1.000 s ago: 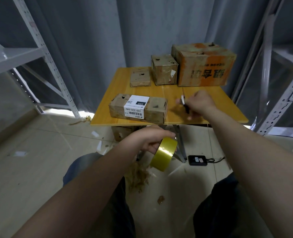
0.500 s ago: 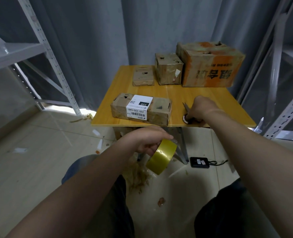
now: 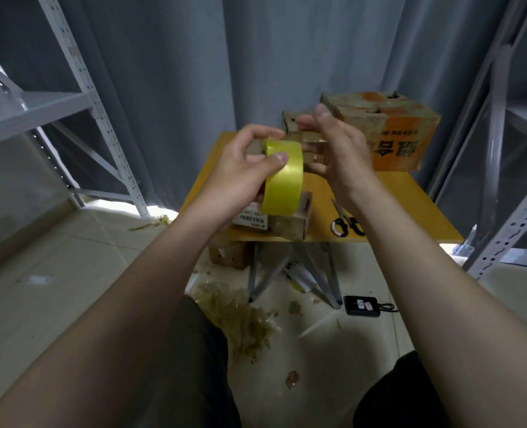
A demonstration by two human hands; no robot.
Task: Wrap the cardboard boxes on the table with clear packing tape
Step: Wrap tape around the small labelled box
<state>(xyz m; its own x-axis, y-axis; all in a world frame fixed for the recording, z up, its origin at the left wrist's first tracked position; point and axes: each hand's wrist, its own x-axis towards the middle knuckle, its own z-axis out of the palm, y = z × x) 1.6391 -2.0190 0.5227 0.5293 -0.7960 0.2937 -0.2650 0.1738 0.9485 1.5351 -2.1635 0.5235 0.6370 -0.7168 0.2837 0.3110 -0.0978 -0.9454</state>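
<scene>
Gripping one tape roll (image 3: 284,180) in left hand (image 3: 240,177), above table's (image 3: 395,205) near edge; right hand (image 3: 339,149) just beside, fingers loosely spread, empty. Three cardboard boxes (image 3: 392,134) visible on table: labelled box (image 3: 287,223) at near edge, two at far edge. One pair of scissors (image 3: 345,220).

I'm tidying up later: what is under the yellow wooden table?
A small brown cardboard box on the floor, crossed grey metal legs and pale scraps. The tabletop hides anything further back.

We are in a storeroom: slotted metal racking (image 3: 80,72) on both sides, grey curtain (image 3: 225,63), worn cardboard boxes (image 3: 392,131).
</scene>
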